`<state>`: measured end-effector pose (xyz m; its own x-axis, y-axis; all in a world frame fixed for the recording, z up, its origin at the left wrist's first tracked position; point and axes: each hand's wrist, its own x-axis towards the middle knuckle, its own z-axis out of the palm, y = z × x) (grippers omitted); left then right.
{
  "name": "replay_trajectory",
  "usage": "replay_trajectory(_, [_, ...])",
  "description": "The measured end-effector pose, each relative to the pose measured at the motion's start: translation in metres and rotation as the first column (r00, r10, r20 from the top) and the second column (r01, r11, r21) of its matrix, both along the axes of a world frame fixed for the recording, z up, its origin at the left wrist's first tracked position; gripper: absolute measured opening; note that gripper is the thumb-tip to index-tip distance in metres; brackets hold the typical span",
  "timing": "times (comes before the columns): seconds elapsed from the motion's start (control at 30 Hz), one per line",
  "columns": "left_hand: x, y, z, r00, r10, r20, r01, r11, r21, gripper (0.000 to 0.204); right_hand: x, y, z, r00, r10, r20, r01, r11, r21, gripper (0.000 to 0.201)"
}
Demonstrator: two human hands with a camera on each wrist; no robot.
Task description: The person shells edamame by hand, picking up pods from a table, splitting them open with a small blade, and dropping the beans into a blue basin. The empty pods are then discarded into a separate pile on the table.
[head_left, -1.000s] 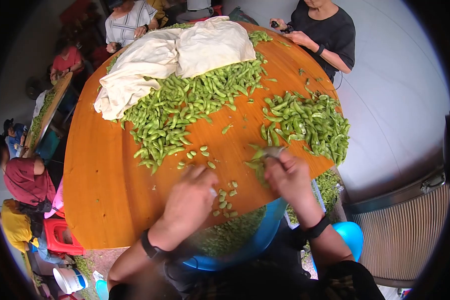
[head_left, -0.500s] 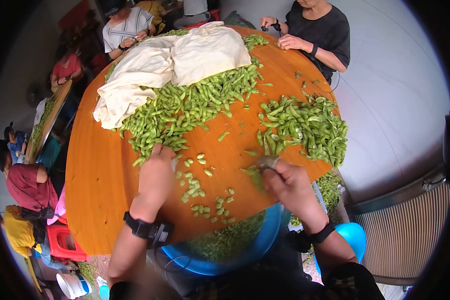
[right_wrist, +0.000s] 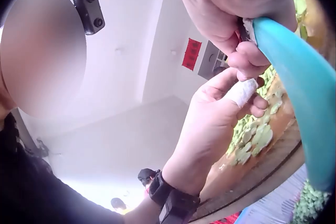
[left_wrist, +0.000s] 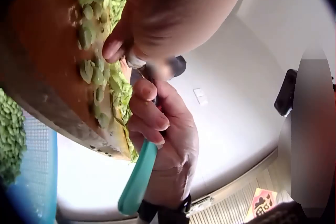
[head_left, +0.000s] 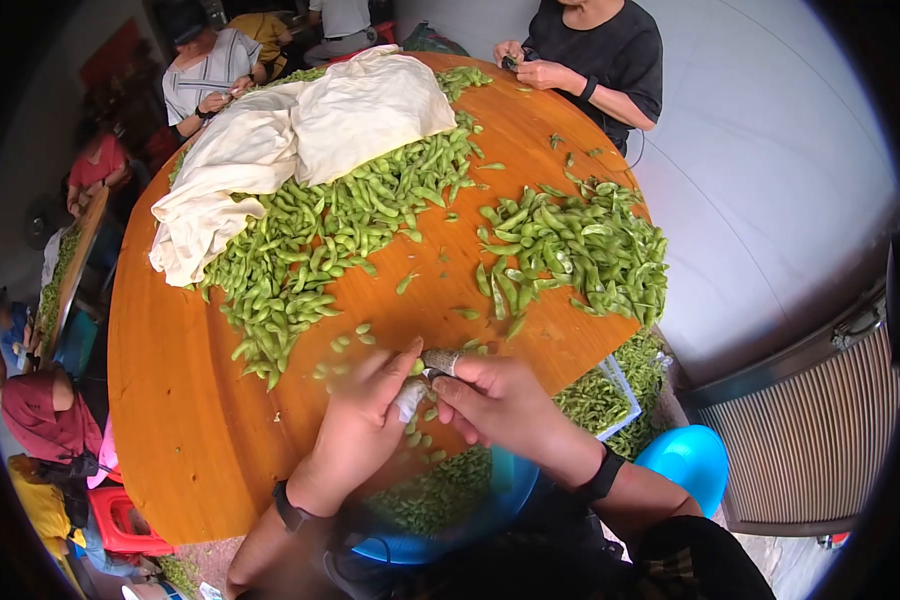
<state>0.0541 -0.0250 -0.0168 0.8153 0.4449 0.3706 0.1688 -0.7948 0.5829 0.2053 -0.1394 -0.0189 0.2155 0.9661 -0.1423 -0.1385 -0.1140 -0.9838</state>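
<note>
In the head view my left hand [head_left: 355, 430] and right hand [head_left: 510, 405] meet over the table's near edge. Between the left thumb and fingers is a green edamame pod [head_left: 417, 367], mostly covered by the hands. White wrapping [right_wrist: 244, 92] covers the left thumb. My right hand grips a small tool with a curved teal handle [left_wrist: 140, 176]; its working end is hidden at the fingertips, against the pod. Grey tape [head_left: 440, 360] wraps a right finger. Shelled beans [head_left: 418, 438] lie on the wood below the hands.
A big pile of pods [head_left: 360, 225] lies partly under a cream cloth [head_left: 370, 110]. Another pod pile [head_left: 590, 250] sits at the right. A blue basin [head_left: 518, 490] holding beans stands under the near edge. People sit across the table [head_left: 185, 400].
My left hand went from the shelled beans up to the pile's edge, then came back to meet the right hand. The right hand moved left and inward. The head view shifted.
</note>
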Motion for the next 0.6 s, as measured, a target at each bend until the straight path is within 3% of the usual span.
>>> replay_trajectory(0.27, [0.000,-0.003,-0.006,0.996,0.032,-0.080,-0.029,0.999,0.043,0.052,-0.008,0.002,-0.011,0.997,-0.026,0.071,0.025,1.000,0.014,0.011])
replay_trajectory(0.43, [-0.003,0.000,-0.011,0.999,0.002,-0.051,0.003,0.994,0.109,0.053,-0.022,0.009,-0.024,0.962,-0.195,0.190,0.158,0.968,0.196,0.017])
replay_trajectory(0.6, [-0.006,0.004,-0.014,0.999,0.004,-0.046,0.000,0.995,0.096,0.051,-0.026,0.011,-0.020,0.972,-0.196,0.131,0.177,0.974,0.143,0.015])
